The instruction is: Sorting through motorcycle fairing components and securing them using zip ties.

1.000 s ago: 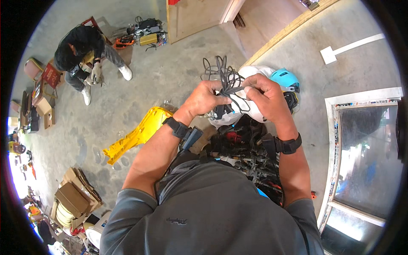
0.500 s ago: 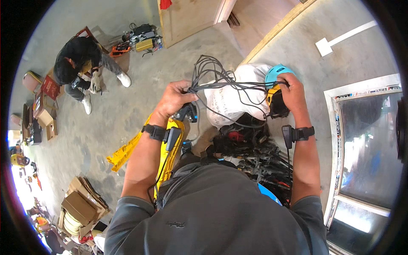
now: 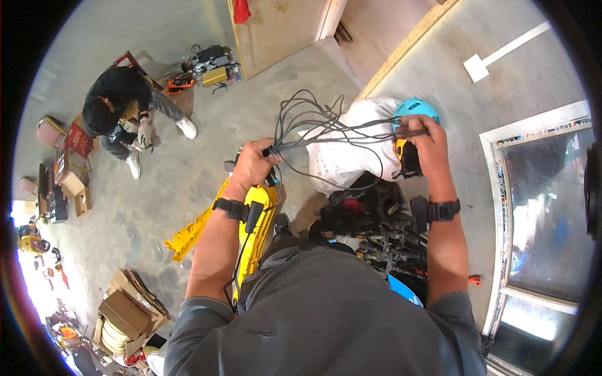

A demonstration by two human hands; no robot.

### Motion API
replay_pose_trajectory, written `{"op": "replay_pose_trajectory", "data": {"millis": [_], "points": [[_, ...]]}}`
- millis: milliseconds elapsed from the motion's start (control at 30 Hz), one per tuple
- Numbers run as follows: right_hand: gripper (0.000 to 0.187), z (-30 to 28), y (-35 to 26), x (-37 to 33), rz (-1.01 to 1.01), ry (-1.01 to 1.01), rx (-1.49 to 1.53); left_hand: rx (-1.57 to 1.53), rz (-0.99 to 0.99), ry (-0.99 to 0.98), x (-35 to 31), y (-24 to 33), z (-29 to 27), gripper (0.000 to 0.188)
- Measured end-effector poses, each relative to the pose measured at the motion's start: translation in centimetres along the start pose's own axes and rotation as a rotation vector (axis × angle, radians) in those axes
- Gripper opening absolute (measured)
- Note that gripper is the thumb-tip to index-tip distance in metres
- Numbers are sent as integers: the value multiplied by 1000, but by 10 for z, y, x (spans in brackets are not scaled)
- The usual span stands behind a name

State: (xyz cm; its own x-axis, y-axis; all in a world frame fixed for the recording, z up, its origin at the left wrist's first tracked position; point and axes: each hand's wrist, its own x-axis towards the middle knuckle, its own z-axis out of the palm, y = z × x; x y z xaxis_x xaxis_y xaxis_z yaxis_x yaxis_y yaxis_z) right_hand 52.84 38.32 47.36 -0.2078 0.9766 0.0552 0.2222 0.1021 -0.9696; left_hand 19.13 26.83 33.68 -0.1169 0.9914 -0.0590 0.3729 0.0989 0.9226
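A bundle of thin dark cable (image 3: pixel 342 130) is stretched in several loose loops between my hands, above the floor. My left hand (image 3: pixel 254 163) is closed round the gathered left end of the strands. At the other end, my right hand (image 3: pixel 425 136) grips the cable, fingers bent round it. Some loops arch up near the left hand, and one strand sags below. Behind the cable lie a white sack (image 3: pixel 338 156) and a light-blue helmet (image 3: pixel 417 109). Long yellow plastic pieces (image 3: pixel 257 235) are below my left forearm.
A heap of black parts (image 3: pixel 392 235) lies on the floor by my right side. At the far left, a seated person (image 3: pixel 122 103) works with gloved hands. Flattened cardboard boxes (image 3: pixel 128 310) are at lower left. A white-framed glass door (image 3: pixel 498 207) stands at right; metal parts (image 3: pixel 212 66) lie near the far wall.
Both my hands have shifted slightly lower, the cable with them. My right hand now has more bundled cable in its fingers. The loops have spread and drooped to the left.
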Motion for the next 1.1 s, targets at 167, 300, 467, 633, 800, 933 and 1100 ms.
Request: {"op": "replay_pose_trajectory", "data": {"millis": [167,300,467,633,800,933,1100], "points": [[16,5,-4,-21,-221,-99,-86,-49,21,152,0,-4,5,18],[11,-1,5,-25,-214,-122,-181,-46,-40,105,7,9,-2,17],[14,-8,59,-15,56,-166,-275,-495,-71,38,21,18,10,12],[59,24,58,-28,45,-166,-295,-1000,-145,4,22,22,19,11],[50,39,52,-40,-4,-167,-241,-1165,-104,76,32,9,27,15],[41,61,34,-51,67,-365,-276,-1174,-82,104,36,5,30,17],[44,92,23,-60,62,-455,-140,-1193,-117,143,35,13,28,14]]}}
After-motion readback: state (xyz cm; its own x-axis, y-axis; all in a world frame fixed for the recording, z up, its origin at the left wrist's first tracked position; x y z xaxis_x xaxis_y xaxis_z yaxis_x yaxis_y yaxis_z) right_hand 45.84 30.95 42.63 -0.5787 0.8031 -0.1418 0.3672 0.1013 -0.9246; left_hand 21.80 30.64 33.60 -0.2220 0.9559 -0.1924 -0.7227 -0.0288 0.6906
